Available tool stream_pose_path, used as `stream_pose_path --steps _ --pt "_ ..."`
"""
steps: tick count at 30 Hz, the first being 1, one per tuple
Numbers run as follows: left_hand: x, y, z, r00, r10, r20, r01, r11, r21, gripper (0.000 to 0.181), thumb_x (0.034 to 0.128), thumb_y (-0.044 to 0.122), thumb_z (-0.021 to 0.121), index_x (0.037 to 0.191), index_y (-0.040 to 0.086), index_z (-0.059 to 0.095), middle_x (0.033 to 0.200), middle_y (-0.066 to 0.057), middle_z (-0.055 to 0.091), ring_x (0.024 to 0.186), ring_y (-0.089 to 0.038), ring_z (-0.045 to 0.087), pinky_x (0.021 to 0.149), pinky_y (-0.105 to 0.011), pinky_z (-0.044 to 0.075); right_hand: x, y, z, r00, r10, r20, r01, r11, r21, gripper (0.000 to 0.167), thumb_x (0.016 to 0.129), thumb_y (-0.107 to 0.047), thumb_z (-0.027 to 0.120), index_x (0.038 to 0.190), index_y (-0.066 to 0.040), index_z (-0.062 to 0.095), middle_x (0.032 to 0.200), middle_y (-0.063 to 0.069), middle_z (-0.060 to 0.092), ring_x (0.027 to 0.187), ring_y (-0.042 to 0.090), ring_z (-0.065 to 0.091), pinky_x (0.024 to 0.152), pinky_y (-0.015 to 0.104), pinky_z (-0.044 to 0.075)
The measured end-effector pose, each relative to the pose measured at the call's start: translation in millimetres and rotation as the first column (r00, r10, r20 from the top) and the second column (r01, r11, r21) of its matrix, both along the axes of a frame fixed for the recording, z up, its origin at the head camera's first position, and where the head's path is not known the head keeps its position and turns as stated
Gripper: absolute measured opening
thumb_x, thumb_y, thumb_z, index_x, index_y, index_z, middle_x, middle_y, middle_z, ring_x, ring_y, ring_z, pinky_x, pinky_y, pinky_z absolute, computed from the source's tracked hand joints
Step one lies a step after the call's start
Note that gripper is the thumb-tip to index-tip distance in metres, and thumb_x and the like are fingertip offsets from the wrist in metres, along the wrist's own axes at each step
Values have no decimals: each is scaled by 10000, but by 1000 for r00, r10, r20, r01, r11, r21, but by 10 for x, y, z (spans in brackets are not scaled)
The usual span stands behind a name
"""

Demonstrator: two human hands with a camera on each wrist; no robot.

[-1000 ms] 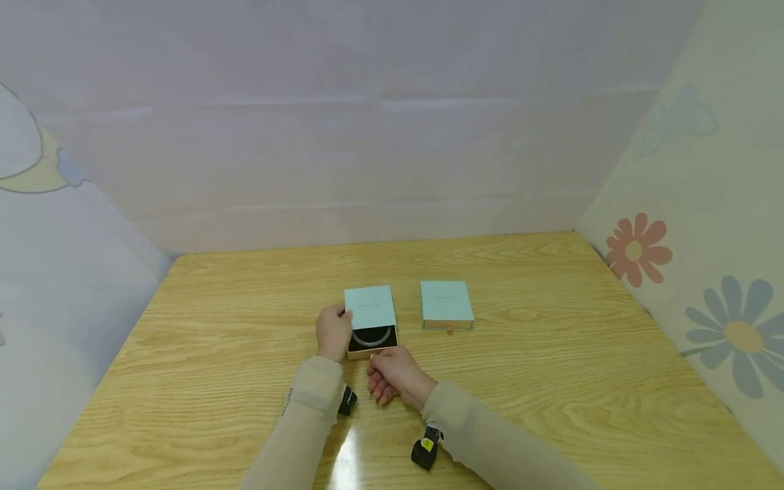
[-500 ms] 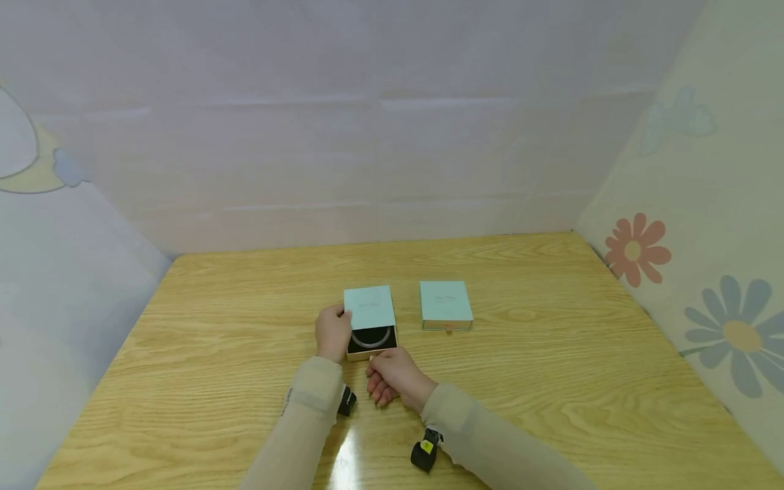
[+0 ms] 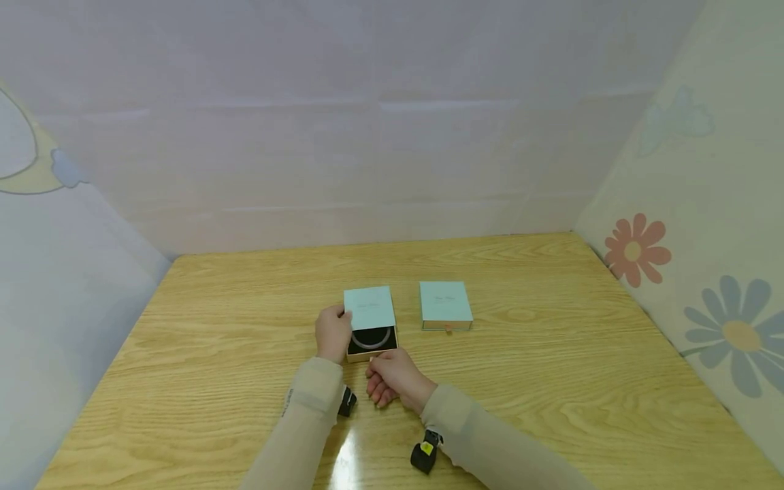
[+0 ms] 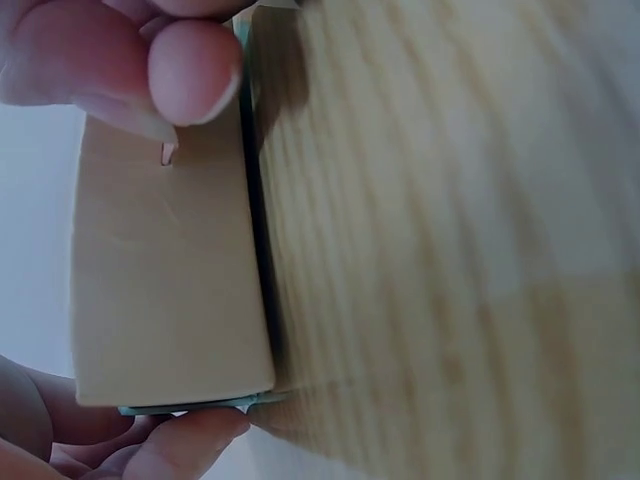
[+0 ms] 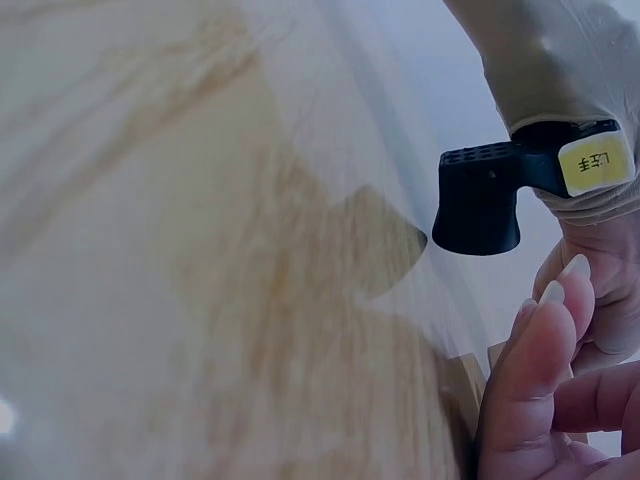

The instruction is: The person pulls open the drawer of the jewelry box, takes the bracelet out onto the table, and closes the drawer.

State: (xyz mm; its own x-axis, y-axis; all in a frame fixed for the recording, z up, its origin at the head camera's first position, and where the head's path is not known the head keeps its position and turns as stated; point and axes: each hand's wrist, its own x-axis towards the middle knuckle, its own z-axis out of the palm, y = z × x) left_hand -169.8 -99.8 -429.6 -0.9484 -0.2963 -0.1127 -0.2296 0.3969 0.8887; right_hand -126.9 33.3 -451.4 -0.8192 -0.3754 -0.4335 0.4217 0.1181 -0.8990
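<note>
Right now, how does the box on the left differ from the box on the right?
The left box is slid partly open, showing a curved grey band on black lining; the right box is closed. The left grip holds the left box by its side, while neither grip touches the right box. Both have pale blue-green covers with faint lettering and lie flat on the wooden table.

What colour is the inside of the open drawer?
The drawer's inside is black, best seen in the head view.
</note>
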Motion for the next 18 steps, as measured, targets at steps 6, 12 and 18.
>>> stream_pose_path --steps 6,12,18 --pt "-4 1 -10 1000 1 -4 -1 1000 -6 314 991 1 489 1258 -145 563 1266 -297 565 1206 -412 516 967 -499 446 24 11 16 1000 1 -3 -1 1000 3 283 1006 -66 417 799 30 585 546 51 554 392 85 496 380 218 449" --pt "-5 4 -10 1000 6 -2 -6 1000 -7 306 992 4 488 1248 -139 576 1251 -290 579 1181 -397 537 948 -492 459 28 8 18 1000 1 6 -1 1000 6 291 1014 -74 415 800 28 584 547 51 553 393 84 496 381 217 449" --pt "-5 4 -8 1000 10 2 -10 1000 -5 307 996 7 489 1255 -134 574 1259 -288 575 1180 -395 538 945 -490 462 42 16 21 1000 1 1 -2 1000 9 291 1015 -75 417 812 39 592 550 51 553 394 84 497 382 218 450"
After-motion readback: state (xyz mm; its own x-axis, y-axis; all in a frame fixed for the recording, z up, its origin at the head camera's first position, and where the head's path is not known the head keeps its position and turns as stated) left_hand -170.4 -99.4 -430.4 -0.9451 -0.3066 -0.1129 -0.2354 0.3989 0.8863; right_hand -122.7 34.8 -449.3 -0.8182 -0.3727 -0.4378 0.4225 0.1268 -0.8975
